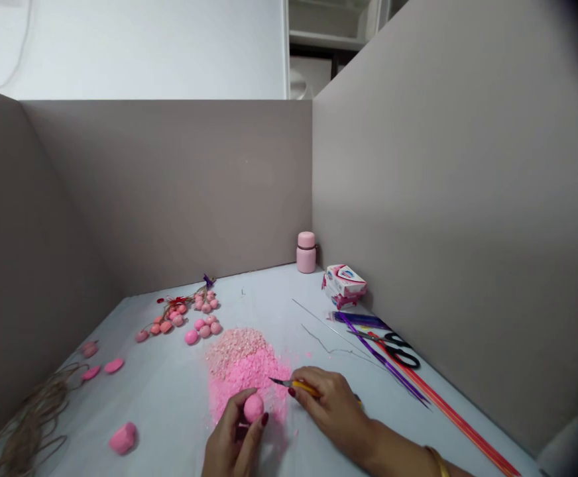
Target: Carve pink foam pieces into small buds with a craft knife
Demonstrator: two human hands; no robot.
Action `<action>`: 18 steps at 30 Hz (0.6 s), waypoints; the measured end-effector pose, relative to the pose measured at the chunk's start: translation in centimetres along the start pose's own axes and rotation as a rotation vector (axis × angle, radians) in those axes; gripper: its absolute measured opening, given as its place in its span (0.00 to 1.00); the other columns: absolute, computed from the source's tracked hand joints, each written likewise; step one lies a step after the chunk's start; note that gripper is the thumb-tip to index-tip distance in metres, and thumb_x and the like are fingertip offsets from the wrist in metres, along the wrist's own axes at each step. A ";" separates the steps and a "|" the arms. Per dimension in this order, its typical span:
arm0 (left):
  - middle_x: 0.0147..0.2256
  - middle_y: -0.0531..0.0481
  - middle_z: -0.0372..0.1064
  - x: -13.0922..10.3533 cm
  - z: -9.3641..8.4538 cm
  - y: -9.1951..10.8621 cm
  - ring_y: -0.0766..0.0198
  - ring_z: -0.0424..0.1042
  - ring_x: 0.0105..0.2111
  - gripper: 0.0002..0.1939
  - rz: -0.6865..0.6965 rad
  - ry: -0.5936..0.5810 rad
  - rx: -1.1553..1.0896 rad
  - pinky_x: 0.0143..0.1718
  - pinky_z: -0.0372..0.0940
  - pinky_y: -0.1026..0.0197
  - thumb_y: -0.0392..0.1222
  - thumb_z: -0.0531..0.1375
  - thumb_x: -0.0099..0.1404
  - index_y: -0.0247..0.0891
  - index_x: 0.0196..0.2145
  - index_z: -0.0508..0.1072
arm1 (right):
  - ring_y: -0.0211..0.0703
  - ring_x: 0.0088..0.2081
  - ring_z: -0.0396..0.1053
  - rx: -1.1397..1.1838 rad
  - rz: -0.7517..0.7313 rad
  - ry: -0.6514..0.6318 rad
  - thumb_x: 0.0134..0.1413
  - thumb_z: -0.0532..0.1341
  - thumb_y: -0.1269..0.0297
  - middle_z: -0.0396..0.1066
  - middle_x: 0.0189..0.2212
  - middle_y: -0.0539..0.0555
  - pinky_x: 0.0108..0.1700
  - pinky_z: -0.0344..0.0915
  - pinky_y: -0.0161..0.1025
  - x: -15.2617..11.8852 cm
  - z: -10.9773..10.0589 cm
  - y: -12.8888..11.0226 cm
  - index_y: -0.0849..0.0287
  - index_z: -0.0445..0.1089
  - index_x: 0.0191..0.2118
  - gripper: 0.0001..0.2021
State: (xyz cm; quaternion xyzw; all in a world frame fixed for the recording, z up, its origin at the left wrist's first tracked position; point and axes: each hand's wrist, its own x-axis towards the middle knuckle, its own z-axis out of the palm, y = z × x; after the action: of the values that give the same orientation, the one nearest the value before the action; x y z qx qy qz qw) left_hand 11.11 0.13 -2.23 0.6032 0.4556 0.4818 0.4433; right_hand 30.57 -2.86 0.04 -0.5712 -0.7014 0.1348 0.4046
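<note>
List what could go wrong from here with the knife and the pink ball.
The craft knife in the right hand points toward the left hand, whose fingers pinch the pink ball; a slip could cut them. A sweep could also scatter the pink shavings over the table.

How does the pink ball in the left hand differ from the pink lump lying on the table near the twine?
The pink ball is round and smooth; the pink lump is irregular and blocky. The ball is pinched in the left hand fingertips, off the table; the lump lies untouched on the table, away from both hands. The ball sits beside the pile of pink shavings; the lump lies near the twine. Both look like the same pink material.
</note>
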 end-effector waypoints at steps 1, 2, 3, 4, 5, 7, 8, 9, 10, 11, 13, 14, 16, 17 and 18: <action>0.26 0.55 0.73 0.0 0.0 0.0 0.63 0.70 0.23 0.21 0.019 0.036 0.025 0.28 0.62 0.61 0.59 0.63 0.55 0.40 0.40 0.75 | 0.40 0.29 0.68 -0.002 0.003 0.010 0.64 0.53 0.62 0.71 0.27 0.51 0.33 0.59 0.35 0.1 0.0 0.1 0.57 0.70 0.32 0.12; 0.25 0.55 0.73 0.0 0.0 0.1 0.62 0.69 0.23 0.21 0.031 0.068 0.039 0.27 0.62 0.61 0.59 0.63 0.55 0.41 0.40 0.75 | 0.40 0.29 0.68 -0.004 0.006 0.022 0.64 0.53 0.62 0.71 0.27 0.51 0.33 0.59 0.34 0.2 0.0 0.1 0.57 0.70 0.32 0.12; 0.26 0.54 0.73 -0.1 0.0 0.3 0.62 0.69 0.23 0.21 0.041 0.094 0.044 0.27 0.62 0.61 0.59 0.64 0.55 0.41 0.40 0.75 | 0.40 0.29 0.68 -0.006 0.007 0.035 0.64 0.53 0.62 0.71 0.27 0.51 0.33 0.60 0.34 0.3 0.0 0.2 0.57 0.70 0.33 0.12; 0.28 0.53 0.73 -0.2 0.0 0.4 0.62 0.69 0.24 0.22 0.050 0.114 0.041 0.28 0.62 0.61 0.59 0.64 0.54 0.41 0.40 0.75 | 0.41 0.29 0.68 -0.009 0.007 0.048 0.64 0.53 0.61 0.71 0.27 0.51 0.33 0.60 0.35 0.4 0.1 0.2 0.58 0.70 0.33 0.12; 0.30 0.53 0.74 -0.4 -0.1 0.6 0.62 0.69 0.25 0.22 0.055 0.131 0.032 0.30 0.62 0.60 0.59 0.65 0.54 0.41 0.40 0.75 | 0.41 0.29 0.68 -0.011 0.005 0.060 0.64 0.53 0.61 0.72 0.27 0.51 0.33 0.60 0.35 0.5 0.1 0.2 0.58 0.70 0.33 0.12; 0.32 0.52 0.74 -0.5 -0.2 0.9 0.61 0.70 0.28 0.24 0.058 0.163 -0.003 0.35 0.62 0.60 0.60 0.65 0.53 0.40 0.41 0.74 | 0.41 0.29 0.68 -0.015 0.001 0.083 0.63 0.53 0.61 0.72 0.27 0.51 0.34 0.60 0.35 0.6 0.1 0.3 0.58 0.70 0.32 0.12; 0.32 0.52 0.74 -0.5 -0.4 1.0 0.61 0.71 0.29 0.25 0.050 0.173 -0.032 0.37 0.62 0.60 0.60 0.65 0.54 0.40 0.42 0.73 | 0.41 0.29 0.68 -0.017 -0.001 0.095 0.63 0.53 0.61 0.72 0.27 0.51 0.34 0.60 0.35 0.6 0.1 0.3 0.58 0.70 0.32 0.12; 0.31 0.53 0.74 -0.4 -0.5 1.2 0.61 0.72 0.29 0.25 0.037 0.175 -0.069 0.37 0.62 0.60 0.61 0.64 0.54 0.41 0.43 0.71 | 0.41 0.29 0.68 -0.019 -0.001 0.107 0.63 0.53 0.61 0.72 0.27 0.51 0.34 0.60 0.35 0.6 0.1 0.3 0.58 0.70 0.31 0.12; 0.29 0.54 0.74 -0.2 -0.7 1.5 0.62 0.72 0.29 0.25 0.023 0.168 -0.113 0.37 0.63 0.61 0.60 0.64 0.55 0.41 0.43 0.70 | 0.41 0.29 0.69 -0.019 0.001 0.120 0.63 0.53 0.61 0.72 0.27 0.51 0.34 0.60 0.35 0.6 0.1 0.3 0.58 0.70 0.31 0.13; 0.28 0.56 0.74 0.1 -1.0 1.8 0.63 0.72 0.28 0.24 0.004 0.152 -0.160 0.35 0.64 0.62 0.59 0.63 0.56 0.41 0.43 0.69 | 0.42 0.30 0.69 -0.019 0.004 0.132 0.63 0.53 0.60 0.72 0.27 0.52 0.34 0.60 0.35 0.7 0.1 0.4 0.58 0.70 0.31 0.13; 0.27 0.56 0.75 0.7 -1.8 2.8 0.66 0.71 0.27 0.21 -0.059 0.107 -0.261 0.32 0.65 0.64 0.57 0.63 0.58 0.40 0.41 0.69 | 0.42 0.30 0.70 -0.013 0.015 0.151 0.63 0.53 0.59 0.73 0.28 0.52 0.34 0.60 0.36 0.7 0.0 0.5 0.58 0.71 0.32 0.13; 0.28 0.55 0.76 0.8 -2.3 3.4 0.66 0.72 0.27 0.19 -0.106 0.081 -0.309 0.33 0.66 0.64 0.55 0.63 0.59 0.39 0.40 0.69 | 0.42 0.30 0.70 -0.009 0.023 0.158 0.63 0.53 0.59 0.73 0.28 0.52 0.34 0.60 0.36 0.7 0.0 0.6 0.58 0.71 0.32 0.13; 0.30 0.49 0.80 0.5 -3.3 4.3 0.62 0.76 0.33 0.18 -0.204 0.032 -0.390 0.40 0.69 0.61 0.55 0.63 0.59 0.38 0.37 0.71 | 0.42 0.29 0.70 0.002 0.041 0.170 0.63 0.53 0.58 0.73 0.28 0.52 0.33 0.61 0.35 0.7 -0.1 0.7 0.58 0.71 0.32 0.14; 0.30 0.47 0.81 -0.1 -3.7 4.7 0.60 0.77 0.33 0.18 -0.241 -0.008 -0.423 0.41 0.69 0.59 0.56 0.64 0.57 0.38 0.35 0.71 | 0.42 0.29 0.69 0.007 0.050 0.173 0.63 0.53 0.57 0.73 0.27 0.52 0.32 0.60 0.35 0.8 -0.1 0.8 0.58 0.71 0.32 0.15; 0.28 0.45 0.80 -0.8 -4.1 4.8 0.60 0.77 0.30 0.20 -0.281 -0.072 -0.444 0.37 0.69 0.59 0.58 0.65 0.54 0.38 0.33 0.73 | 0.42 0.28 0.69 0.012 0.057 0.175 0.63 0.52 0.57 0.73 0.26 0.52 0.32 0.60 0.35 0.8 0.0 0.8 0.58 0.71 0.32 0.15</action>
State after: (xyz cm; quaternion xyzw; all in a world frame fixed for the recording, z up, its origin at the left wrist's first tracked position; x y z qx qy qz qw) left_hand 7.58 -1.16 2.86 0.4389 0.4020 0.4817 0.6432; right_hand 31.13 -1.88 -0.13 -0.5980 -0.6460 0.1001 0.4637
